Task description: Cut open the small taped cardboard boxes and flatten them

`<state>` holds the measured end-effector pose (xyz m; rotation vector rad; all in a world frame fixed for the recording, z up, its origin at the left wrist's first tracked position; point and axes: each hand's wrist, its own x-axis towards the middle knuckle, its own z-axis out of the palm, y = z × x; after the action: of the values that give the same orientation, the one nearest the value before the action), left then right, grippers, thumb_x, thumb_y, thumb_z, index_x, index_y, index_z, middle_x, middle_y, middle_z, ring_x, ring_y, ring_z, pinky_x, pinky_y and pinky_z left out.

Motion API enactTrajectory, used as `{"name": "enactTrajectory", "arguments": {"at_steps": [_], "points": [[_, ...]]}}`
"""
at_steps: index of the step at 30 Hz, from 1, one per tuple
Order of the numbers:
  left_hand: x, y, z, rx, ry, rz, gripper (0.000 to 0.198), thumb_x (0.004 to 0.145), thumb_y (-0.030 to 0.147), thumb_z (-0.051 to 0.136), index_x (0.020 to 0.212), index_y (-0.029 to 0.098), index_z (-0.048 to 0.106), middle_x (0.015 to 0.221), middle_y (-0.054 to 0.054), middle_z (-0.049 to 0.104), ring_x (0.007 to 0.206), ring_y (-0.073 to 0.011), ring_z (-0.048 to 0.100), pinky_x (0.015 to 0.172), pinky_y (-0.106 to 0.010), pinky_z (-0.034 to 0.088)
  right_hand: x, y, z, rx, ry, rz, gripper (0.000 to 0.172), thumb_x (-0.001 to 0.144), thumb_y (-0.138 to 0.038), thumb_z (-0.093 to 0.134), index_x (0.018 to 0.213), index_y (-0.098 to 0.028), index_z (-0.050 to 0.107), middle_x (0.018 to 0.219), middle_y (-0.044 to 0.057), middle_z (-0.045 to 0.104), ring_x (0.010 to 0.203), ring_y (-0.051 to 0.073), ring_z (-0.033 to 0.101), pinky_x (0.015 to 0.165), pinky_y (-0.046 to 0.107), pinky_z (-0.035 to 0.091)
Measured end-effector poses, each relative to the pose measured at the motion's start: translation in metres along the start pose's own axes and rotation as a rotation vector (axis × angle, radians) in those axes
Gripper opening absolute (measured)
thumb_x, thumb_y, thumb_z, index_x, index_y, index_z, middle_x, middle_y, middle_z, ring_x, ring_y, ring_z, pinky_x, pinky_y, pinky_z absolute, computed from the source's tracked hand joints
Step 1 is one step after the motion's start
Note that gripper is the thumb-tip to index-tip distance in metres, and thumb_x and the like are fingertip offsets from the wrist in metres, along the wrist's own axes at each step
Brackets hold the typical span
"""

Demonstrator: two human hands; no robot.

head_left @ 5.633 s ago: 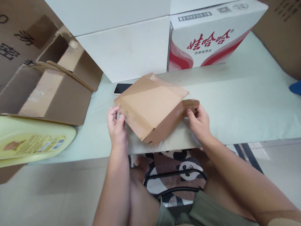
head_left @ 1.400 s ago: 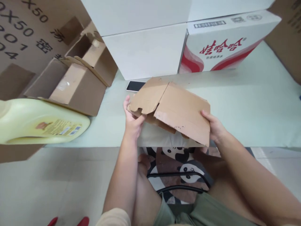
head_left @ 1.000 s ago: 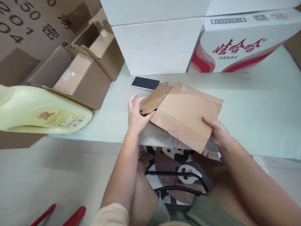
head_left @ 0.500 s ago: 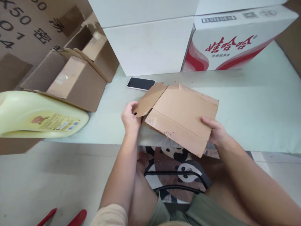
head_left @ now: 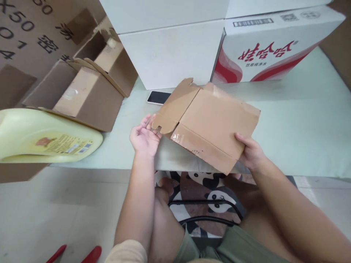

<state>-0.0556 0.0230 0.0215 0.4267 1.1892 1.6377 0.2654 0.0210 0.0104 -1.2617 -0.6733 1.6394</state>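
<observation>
A brown cardboard box point(head_left: 216, 120), partly flattened, is tilted above the near edge of the covered table. My right hand point(head_left: 251, 149) grips its right side, thumb on the upper face and the other fingers hidden beneath. At the box's left end a notched flap point(head_left: 175, 106) is folded outward. My left hand point(head_left: 146, 137) is beside that flap, palm turned up and fingers loosely apart. Some of its fingertips reach the flap's edge, and part of them is hidden there. Behind the flap lies a phone point(head_left: 158, 97), partly covered by the cardboard.
White cartons point(head_left: 175, 54) and a white-and-red carton point(head_left: 263, 54) stand along the back. To the left are open brown boxes point(head_left: 95, 95) and a pale yellow bottle point(head_left: 52, 135) lying on its side. Under the table's edge is a black metal frame point(head_left: 203, 202).
The left flap has swung outward and now lies flatter, covering more of the phone. My left hand has loosened from it and moved left, turning palm up. My right hand keeps its grip.
</observation>
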Motion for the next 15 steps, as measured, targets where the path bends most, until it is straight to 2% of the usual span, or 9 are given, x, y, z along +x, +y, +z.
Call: {"name": "enactTrajectory", "arguments": {"at_steps": [3, 5, 8, 12, 15], "points": [[-0.006, 0.008, -0.004, 0.101, -0.072, -0.109, 0.041, 0.073, 0.042, 0.065, 0.109, 0.022, 0.066, 0.108, -0.006, 0.074, 0.077, -0.0178, 0.071, 0.06, -0.027, 0.054, 0.002, -0.003, -0.007, -0.027, -0.018, 0.066, 0.04, 0.06, -0.042, 0.082, 0.094, -0.024, 0.071, 0.103, 0.008, 0.08, 0.112, 0.039, 0.071, 0.103, 0.059, 0.055], [-0.011, 0.011, -0.005, 0.237, -0.147, -0.197, 0.048, 0.067, 0.039, 0.076, 0.111, 0.021, 0.066, 0.1, -0.006, 0.076, 0.08, -0.0205, 0.073, 0.064, -0.027, 0.055, 0.004, -0.006, -0.014, -0.063, -0.032, 0.141, 0.038, 0.056, -0.042, 0.083, 0.088, -0.022, 0.072, 0.096, 0.01, 0.081, 0.106, 0.04, 0.073, 0.102, 0.06, 0.055], [-0.017, 0.015, -0.007, 0.352, -0.263, -0.3, 0.06, 0.059, 0.045, 0.086, 0.108, 0.018, 0.066, 0.093, -0.009, 0.077, 0.079, -0.0244, 0.075, 0.062, -0.029, 0.056, 0.008, -0.011, -0.023, -0.123, -0.073, 0.192, 0.036, 0.05, -0.039, 0.084, 0.079, -0.02, 0.073, 0.094, 0.012, 0.081, 0.1, 0.04, 0.074, 0.101, 0.059, 0.055], [-0.018, 0.016, -0.008, 0.44, -0.328, -0.302, 0.069, 0.052, 0.048, 0.093, 0.107, 0.016, 0.066, 0.095, -0.011, 0.078, 0.078, -0.0262, 0.076, 0.064, -0.031, 0.06, 0.011, -0.015, -0.025, -0.168, -0.126, 0.189, 0.037, 0.05, -0.038, 0.084, 0.08, -0.021, 0.073, 0.098, 0.012, 0.081, 0.097, 0.039, 0.075, 0.094, 0.055, 0.058], [-0.016, 0.011, -0.007, 0.478, -0.325, -0.203, 0.069, 0.049, 0.048, 0.094, 0.104, 0.017, 0.066, 0.1, -0.012, 0.078, 0.083, -0.0268, 0.076, 0.069, -0.033, 0.062, 0.014, -0.012, -0.021, -0.153, -0.09, 0.108, 0.04, 0.054, -0.044, 0.084, 0.087, -0.024, 0.072, 0.096, 0.008, 0.081, 0.096, 0.036, 0.075, 0.092, 0.053, 0.059]]}}
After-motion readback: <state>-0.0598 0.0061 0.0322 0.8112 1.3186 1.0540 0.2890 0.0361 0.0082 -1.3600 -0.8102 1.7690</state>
